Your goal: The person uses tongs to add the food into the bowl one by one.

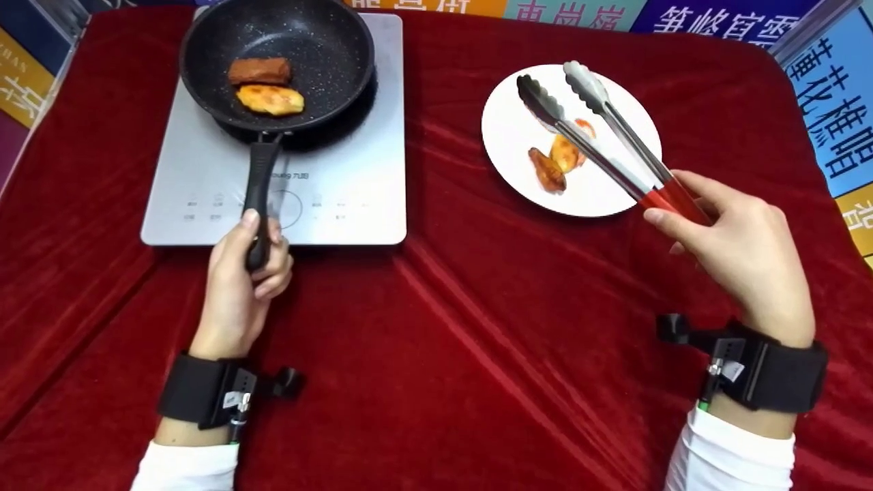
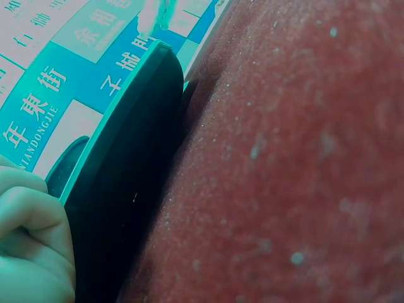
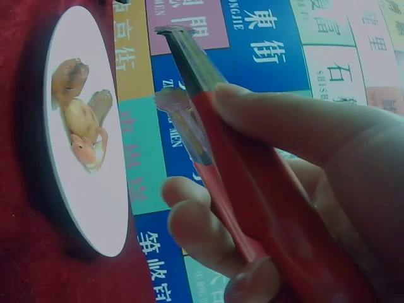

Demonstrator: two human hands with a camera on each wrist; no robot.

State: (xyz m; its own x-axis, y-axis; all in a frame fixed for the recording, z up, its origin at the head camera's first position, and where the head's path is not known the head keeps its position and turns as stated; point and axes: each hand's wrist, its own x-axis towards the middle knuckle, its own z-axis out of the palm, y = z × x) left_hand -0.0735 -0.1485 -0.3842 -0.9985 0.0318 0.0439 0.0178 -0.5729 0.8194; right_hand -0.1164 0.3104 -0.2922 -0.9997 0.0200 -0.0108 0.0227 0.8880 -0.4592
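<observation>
On the left, my left hand (image 1: 239, 286) grips the black handle (image 1: 261, 170) of a speckled frying pan (image 1: 327, 61). A brown block-shaped piece of food (image 1: 259, 70) and a browned yellow piece (image 1: 271, 100) lie together in the pan. My right hand (image 1: 750, 239) holds metal tongs (image 1: 672, 201) by their red grips, the tips spread apart above a white plate (image 1: 505, 150). Nothing is between the tips. On the plate are a brown piece like a chicken wing (image 1: 548, 170), a yellow piece (image 1: 565, 151) and a curved pinkish piece (image 3: 87, 151).
Under the pan is a silver induction cooktop (image 1: 361, 198) with printed controls; its edge shows in the left wrist view. A wrinkled dark red cloth (image 1: 436, 354) covers the table. Coloured panels with Chinese characters (image 1: 723, 24) stand along the back and sides.
</observation>
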